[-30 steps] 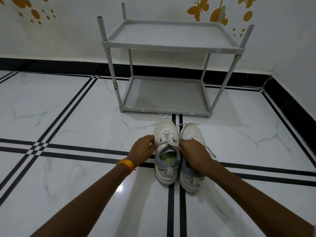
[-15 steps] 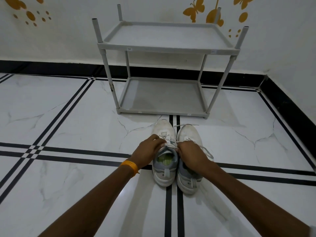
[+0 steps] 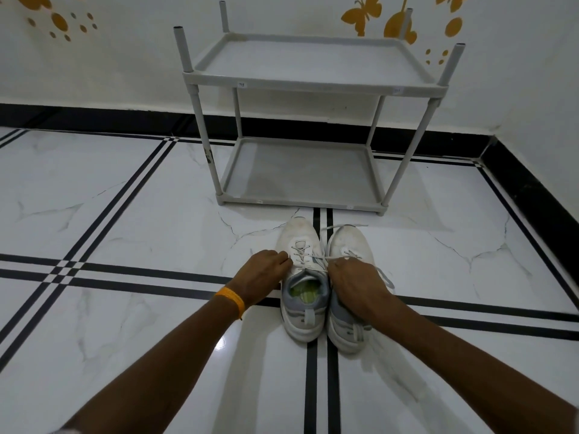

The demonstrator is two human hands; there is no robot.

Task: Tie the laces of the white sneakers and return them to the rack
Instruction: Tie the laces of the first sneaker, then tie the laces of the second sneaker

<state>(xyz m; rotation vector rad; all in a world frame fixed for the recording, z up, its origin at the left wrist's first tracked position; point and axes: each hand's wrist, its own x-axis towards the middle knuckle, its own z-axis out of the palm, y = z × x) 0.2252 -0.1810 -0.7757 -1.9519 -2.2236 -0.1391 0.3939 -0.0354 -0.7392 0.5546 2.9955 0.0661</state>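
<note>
Two white sneakers stand side by side on the floor, toes toward the rack. The left sneaker (image 3: 301, 239) shows a grey collar and green insole. The right sneaker (image 3: 350, 242) has loose laces trailing off its toe and right side. My left hand (image 3: 266, 274) is at the left sneaker's left side, pinching a lace end. My right hand (image 3: 357, 280) lies over the right sneaker's tongue, pinching the other lace end of the left sneaker (image 3: 326, 261). The laces run taut between both hands. The grey two-shelf rack (image 3: 300, 86) stands just beyond the shoes, both shelves bare.
The floor (image 3: 125, 308) is glossy white marble tile with black inlay stripes. A white wall with orange butterfly decals and a black skirting (image 3: 94, 120) runs behind the rack; another wall closes in at the right.
My hands have drawn apart sideways, pulling the left sneaker's laces taut. The camera has dipped a little toward the shoes.
</note>
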